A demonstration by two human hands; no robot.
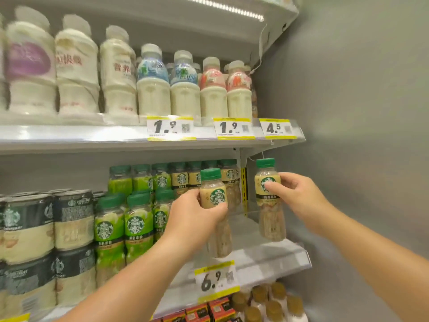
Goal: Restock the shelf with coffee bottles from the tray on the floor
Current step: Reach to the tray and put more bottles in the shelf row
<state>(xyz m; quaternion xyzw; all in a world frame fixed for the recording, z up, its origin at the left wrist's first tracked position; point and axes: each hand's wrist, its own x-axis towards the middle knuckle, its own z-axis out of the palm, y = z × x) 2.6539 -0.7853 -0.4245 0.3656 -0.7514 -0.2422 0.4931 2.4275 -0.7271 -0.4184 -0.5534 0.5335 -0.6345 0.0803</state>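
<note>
**Two coffee bottles held at the right end of the middle shelf**

At the right end of the middle shelf [267, 256], both hands hold one coffee bottle each, upright, in front of the bare stretch of shelf board. The left hand [195, 214] is wrapped around the left bottle [214, 198] at its label, fingers closed on it, the bottle's base above the shelf's front edge near the 6.9 price tag [214, 281]. The right hand [294, 194] grips the right bottle [267, 182] at the label, thumb across the logo, beside the shelf's right edge near the grey side wall [359, 112]. Behind them, at the back of the shelf, stands a row of like bottles [183, 177]; green-labelled bottles [135, 226] stand to the left
</note>
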